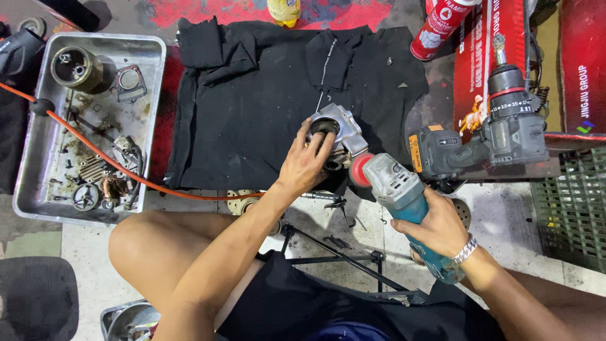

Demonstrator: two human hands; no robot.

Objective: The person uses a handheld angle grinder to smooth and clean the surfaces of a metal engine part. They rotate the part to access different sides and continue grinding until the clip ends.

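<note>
Fingers of my left hand (305,165) curled over the grey engine cylinder (338,129), pinning it on the black cloth (252,107). My right hand (435,226) gripped the teal grinder (404,202), its red wheel (361,169) just beside the cylinder's lower edge.

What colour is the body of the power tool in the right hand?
Teal-blue body with a grey metal head; the angle grinder shows best in the head view.
</note>
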